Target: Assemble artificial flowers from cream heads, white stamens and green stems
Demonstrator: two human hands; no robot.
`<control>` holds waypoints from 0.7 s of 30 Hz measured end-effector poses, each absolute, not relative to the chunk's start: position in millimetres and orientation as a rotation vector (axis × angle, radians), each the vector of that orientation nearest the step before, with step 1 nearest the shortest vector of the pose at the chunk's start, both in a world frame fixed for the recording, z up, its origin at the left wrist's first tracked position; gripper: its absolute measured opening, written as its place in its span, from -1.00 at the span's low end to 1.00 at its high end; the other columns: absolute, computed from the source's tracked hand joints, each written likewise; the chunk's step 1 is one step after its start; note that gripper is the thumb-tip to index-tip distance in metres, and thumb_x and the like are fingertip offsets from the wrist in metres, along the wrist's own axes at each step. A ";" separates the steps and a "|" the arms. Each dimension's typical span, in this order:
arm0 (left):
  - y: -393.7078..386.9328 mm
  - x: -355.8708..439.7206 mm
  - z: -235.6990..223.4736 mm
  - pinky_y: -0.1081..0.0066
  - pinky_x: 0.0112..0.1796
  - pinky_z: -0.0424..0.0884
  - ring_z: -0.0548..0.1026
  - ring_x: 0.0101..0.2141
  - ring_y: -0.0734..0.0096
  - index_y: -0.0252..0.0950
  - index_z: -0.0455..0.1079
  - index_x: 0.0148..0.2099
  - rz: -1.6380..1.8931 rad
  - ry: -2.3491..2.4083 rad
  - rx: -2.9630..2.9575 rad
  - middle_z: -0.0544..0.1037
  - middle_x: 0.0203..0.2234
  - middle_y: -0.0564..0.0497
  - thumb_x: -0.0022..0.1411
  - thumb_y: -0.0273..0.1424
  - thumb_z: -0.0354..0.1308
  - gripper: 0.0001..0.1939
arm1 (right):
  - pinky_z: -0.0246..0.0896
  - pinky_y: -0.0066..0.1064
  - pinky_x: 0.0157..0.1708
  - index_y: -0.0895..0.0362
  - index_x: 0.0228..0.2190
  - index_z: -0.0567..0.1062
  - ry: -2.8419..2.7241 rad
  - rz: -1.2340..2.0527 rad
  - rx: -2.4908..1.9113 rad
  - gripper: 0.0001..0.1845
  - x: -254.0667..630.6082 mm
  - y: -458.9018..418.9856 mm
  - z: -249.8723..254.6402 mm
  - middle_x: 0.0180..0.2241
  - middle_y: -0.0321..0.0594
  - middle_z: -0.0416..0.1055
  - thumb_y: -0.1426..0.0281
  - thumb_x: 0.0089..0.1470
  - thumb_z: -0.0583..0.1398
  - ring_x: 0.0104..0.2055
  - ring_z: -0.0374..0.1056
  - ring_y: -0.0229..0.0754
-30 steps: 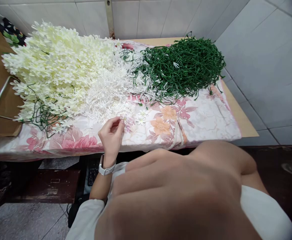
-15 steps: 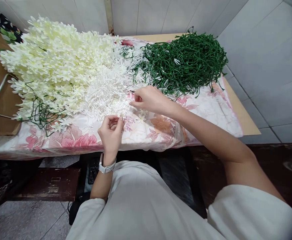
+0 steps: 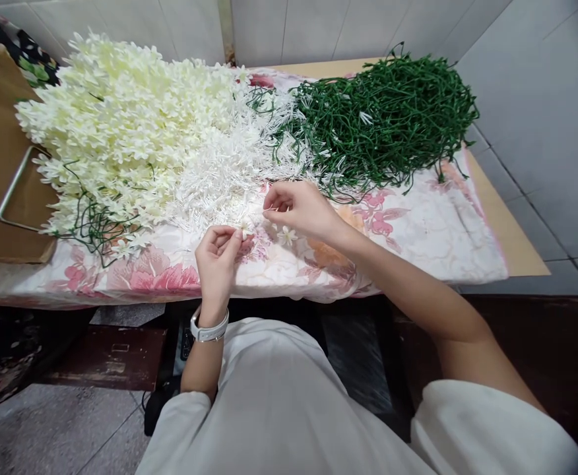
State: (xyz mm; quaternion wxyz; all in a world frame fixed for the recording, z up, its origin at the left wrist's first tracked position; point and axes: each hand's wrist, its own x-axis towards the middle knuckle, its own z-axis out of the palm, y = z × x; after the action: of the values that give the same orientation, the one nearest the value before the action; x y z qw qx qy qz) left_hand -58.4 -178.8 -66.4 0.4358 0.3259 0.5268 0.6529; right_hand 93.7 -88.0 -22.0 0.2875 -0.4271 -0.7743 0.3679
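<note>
Near the table's front edge, the left hand (image 3: 217, 254) pinches a tiny white flower (image 3: 244, 231). The right hand (image 3: 299, 208) pinches a thin white stick (image 3: 270, 210), fingers together. Both look light and bendy; hold gently by the ends.

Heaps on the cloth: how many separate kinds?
3: cream flower heap at left, white stamen heap in the middle, green stem heap at right. Edges overlap, so smaller heaps may be hidden.

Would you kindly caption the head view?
Left hand and right hand pinch small white flower parts beside green stems.
</note>
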 end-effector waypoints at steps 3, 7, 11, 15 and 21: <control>-178.3 -57.8 -67.4 0.54 -0.34 0.56 0.59 -0.47 0.50 -0.32 0.38 -0.34 1.639 1.326 0.826 0.56 -0.51 0.07 0.01 -0.30 0.38 -0.72 | 0.20 -0.46 -0.39 0.19 -0.52 0.54 -2.042 0.889 -1.145 -0.97 93.4 -92.4 -26.0 -0.54 -0.29 0.48 0.51 -0.08 0.29 -0.46 0.39 -0.28; -178.9 -57.1 -67.9 0.55 -0.35 0.55 0.59 -0.47 0.51 -0.32 0.37 -0.34 1.656 1.339 0.814 0.55 -0.53 0.09 0.02 -0.31 0.37 -0.74 | 0.21 -0.41 -0.35 0.18 -0.52 0.58 -2.017 0.739 -1.198 -0.89 94.3 -85.7 -32.0 -0.55 -0.29 0.50 0.51 -0.01 0.25 -0.47 0.38 -0.26; -178.6 -57.3 -68.8 0.56 -0.33 0.55 0.59 -0.45 0.52 -0.32 0.38 -0.35 1.676 1.336 0.820 0.54 -0.54 0.10 0.03 -0.34 0.37 -0.76 | 0.29 -0.37 -0.34 0.20 -0.43 0.61 -1.933 0.844 -1.193 -0.85 96.1 -74.2 -37.3 -0.50 -0.24 0.53 0.56 0.01 0.21 -0.46 0.42 -0.24; -177.5 -57.1 -69.3 0.55 -0.32 0.55 0.60 -0.43 0.51 -0.32 0.37 -0.36 1.684 1.346 0.818 0.54 -0.54 0.10 0.03 -0.32 0.37 -0.75 | 0.35 -0.38 -0.41 0.21 -0.44 0.59 -1.779 1.020 -1.136 -0.92 95.5 -70.8 -38.4 -0.48 -0.22 0.54 0.53 -0.04 0.25 -0.48 0.44 -0.24; -177.9 -56.7 -69.3 0.55 -0.33 0.55 0.59 -0.46 0.52 -0.33 0.37 -0.36 1.673 1.358 0.825 0.53 -0.53 0.09 0.02 -0.29 0.38 -0.72 | 0.30 -0.45 -0.50 0.22 -0.49 0.52 -1.664 1.189 -1.123 -0.94 94.4 -71.7 -33.8 -0.55 -0.25 0.49 0.51 -0.07 0.32 -0.53 0.42 -0.29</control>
State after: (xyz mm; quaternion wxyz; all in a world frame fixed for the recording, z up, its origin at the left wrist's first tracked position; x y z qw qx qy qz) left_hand -56.7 -177.9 -69.3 0.4052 0.3271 0.5380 0.6628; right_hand 94.4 -71.7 -33.8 0.3934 -0.4425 -0.6557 0.4685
